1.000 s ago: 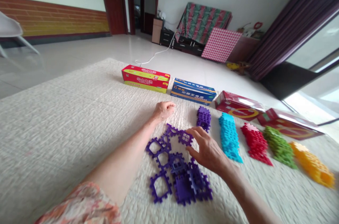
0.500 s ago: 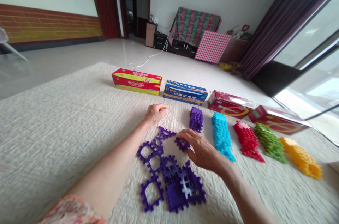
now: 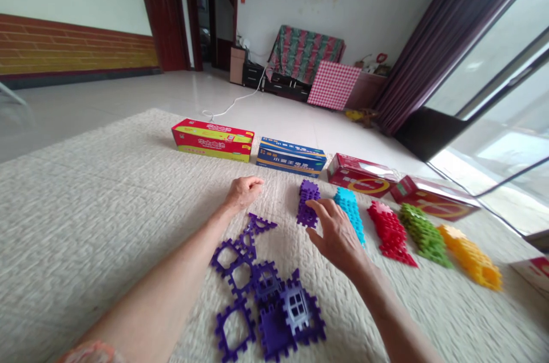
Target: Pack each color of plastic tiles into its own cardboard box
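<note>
My right hand (image 3: 337,231) is at the front end of a row of purple interlocking plastic pieces (image 3: 309,187). Its fingers and thumb are on either side of a purple building piece (image 3: 306,218) there; part of it is hidden. Closed in a loose fist, my left hand (image 3: 243,192) rests on the mat, with nothing visible in it. Between my forearms lie several loose purple pieces (image 3: 274,331), some with openings and some linked or overlapping. A pale window-shaped piece (image 3: 297,307) lies on top of them.
Rows of blue (image 3: 349,211), red (image 3: 390,234), green (image 3: 424,234) and yellow (image 3: 469,257) pieces extend to the right. Behind stand a red-and-yellow box (image 3: 213,141), a blue box (image 3: 291,157) and two dark red boxes (image 3: 362,174). Everything sits on a cream mat (image 3: 107,197).
My right hand has carried a purple piece away from the loose pile, to the front end of the purple row. My left fist stays in place on the mat. The view has tilted up slightly.
</note>
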Tool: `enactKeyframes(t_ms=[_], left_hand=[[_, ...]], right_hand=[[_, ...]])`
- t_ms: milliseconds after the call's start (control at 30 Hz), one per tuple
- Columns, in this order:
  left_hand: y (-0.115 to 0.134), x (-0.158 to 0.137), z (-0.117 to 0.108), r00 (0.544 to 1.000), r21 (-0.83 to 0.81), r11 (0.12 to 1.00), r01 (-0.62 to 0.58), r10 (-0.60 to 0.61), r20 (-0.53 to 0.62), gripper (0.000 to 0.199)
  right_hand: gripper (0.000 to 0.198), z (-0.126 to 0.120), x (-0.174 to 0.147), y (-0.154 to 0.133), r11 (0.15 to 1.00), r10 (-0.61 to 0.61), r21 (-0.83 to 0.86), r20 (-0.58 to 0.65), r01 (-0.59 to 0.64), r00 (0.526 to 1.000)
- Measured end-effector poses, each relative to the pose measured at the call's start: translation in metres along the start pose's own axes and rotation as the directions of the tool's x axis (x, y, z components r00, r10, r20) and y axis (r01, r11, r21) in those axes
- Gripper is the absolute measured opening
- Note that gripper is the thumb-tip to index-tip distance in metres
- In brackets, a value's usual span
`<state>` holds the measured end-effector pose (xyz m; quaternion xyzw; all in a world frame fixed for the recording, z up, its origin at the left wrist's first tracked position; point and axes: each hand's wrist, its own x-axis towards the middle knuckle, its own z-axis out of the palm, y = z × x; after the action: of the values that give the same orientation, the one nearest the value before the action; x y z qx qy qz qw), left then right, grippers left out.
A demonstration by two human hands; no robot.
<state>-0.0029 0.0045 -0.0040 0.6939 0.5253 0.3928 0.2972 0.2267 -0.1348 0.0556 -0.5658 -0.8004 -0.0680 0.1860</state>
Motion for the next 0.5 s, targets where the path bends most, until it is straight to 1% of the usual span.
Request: enactKeyframes(t_ms=[167, 267, 367, 500], left_hand=[[0.0, 0.0, 0.0, 1.0, 0.001, 1.0, -0.004, 0.004, 0.003, 0.028], [-0.001, 0.0, 0.0, 1.0, -0.005, 1.0, -0.009, 0.009, 0.004, 0.028], [-0.002, 0.0, 0.0, 1.0, -0.016, 1.0, -0.007, 0.007, 0.007, 0.028], [-0.002, 0.0, 0.0, 1.0, -0.039, 0.999, 0.005, -0.005, 0.009, 0.028]], right_hand=[[0.049, 0.012, -0.001, 0.008, 0.997, 0.029, -0.064, -0.034, -0.031, 0.999], [0.048, 0.015, -0.002, 0.008, 0.997, 0.035, -0.066, -0.06, -0.039, 0.998], [0.046, 0.013, -0.002, 0.004, 1.0, 0.009, -0.012, -0.087, -0.011, 0.996], [0.037, 0.011, -0.002, -0.006, 0.995, -0.006, 0.101, -0.108, 0.017, 0.994]])
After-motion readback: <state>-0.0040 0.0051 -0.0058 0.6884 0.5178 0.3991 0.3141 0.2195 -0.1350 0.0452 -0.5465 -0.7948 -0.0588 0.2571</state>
